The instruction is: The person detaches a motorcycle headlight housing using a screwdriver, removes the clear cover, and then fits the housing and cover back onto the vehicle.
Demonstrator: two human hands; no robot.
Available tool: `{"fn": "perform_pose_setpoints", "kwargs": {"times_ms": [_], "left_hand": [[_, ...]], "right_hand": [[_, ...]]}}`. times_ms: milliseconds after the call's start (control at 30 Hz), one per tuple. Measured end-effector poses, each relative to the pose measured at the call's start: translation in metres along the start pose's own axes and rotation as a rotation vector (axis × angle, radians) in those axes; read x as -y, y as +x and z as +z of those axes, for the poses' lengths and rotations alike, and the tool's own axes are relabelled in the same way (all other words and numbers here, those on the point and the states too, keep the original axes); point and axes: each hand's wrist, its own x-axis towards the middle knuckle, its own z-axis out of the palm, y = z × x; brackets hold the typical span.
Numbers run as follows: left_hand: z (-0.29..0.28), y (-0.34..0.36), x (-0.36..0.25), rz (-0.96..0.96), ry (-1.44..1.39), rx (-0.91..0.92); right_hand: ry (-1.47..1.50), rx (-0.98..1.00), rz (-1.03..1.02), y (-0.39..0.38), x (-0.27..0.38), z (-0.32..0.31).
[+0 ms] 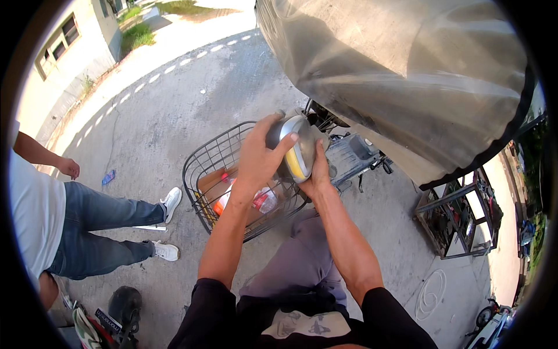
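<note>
I see the left hand (260, 152) gripping the grey housing (296, 163) from its left, thumb on the silver rim, while the right hand (317, 176) clasps its right side. The housing is above the right end of a wire basket (185, 179) with a bottle (265, 201) in it; a person (93, 224) in jeans stands off to the left.

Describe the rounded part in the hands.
The rounded part is dark grey and silver, smooth and hard-looking, with a glossy rim and a low yellow strip. It appears tilted, above the right end of the wire basket. The left hand grips its left side, thumb on the rim; the right hand holds its right side. Whether it is attached is unclear.
</note>
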Motion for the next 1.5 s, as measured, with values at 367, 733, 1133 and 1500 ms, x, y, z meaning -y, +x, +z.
{"fn": "perform_pose_setpoints", "kwargs": {"times_ms": [367, 733, 1133, 1500], "left_hand": [[0.021, -0.018, 0.004, 0.269, 0.324, -0.124], [0.02, -0.022, -0.006, 0.215, 0.244, -0.095], [0.011, -0.035, 0.021, -0.039, 0.049, -0.108], [0.005, -0.04, 0.03, 0.037, 0.065, -0.068]], "right_hand": [[-0.003, -0.059, -0.069, 0.005, -0.007, -0.004], [-0.03, -0.063, -0.04, 0.003, -0.002, -0.007], [-1.311, -0.287, -0.41, -0.056, 0.04, 0.002], [-1.599, 0.338, -0.649, -0.018, 0.083, 0.028]]}}
